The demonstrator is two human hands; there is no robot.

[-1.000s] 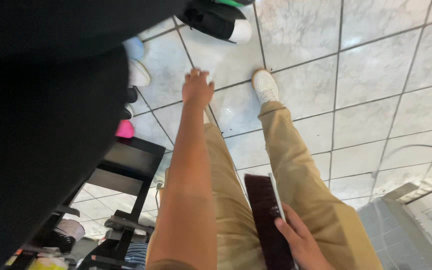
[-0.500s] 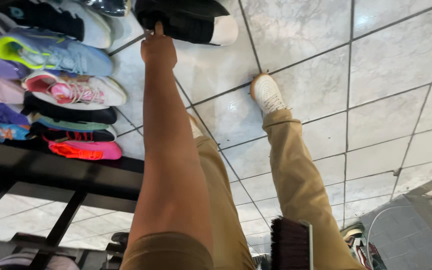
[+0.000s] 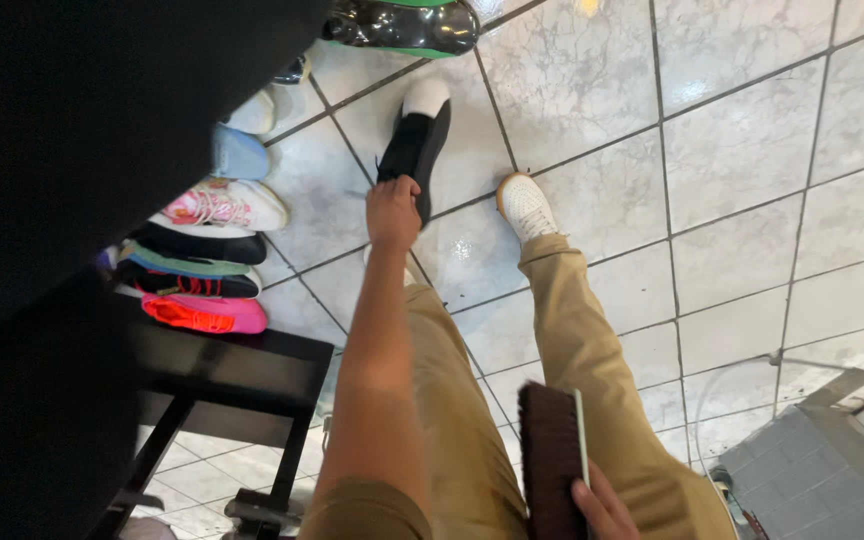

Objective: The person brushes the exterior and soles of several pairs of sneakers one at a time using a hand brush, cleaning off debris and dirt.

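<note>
Left hand (image 3: 393,211) is closed around the heel end of a black shoe (image 3: 414,145) with a white rubber toe, and the shoe hangs toe-away above the tiled floor (image 3: 752,150); from this view you cannot tell whether it touches the tiles. Down at the bottom edge, the right hand (image 3: 602,508) is curled round the back of a brush (image 3: 550,462), dark reddish bristles, a pale flat back, held on edge beside the tan trouser leg. Just right of the shoe sits the person's own white sneaker (image 3: 528,205), planted on glossy grey-veined marble squares with dark grout lines. Wide open floor runs off to the right. On the left it's tight: a black shelf (image 3: 242,365) carries a packed row of shoes (image 3: 207,260), pink, black, white, soft mesh and laces.
</note>
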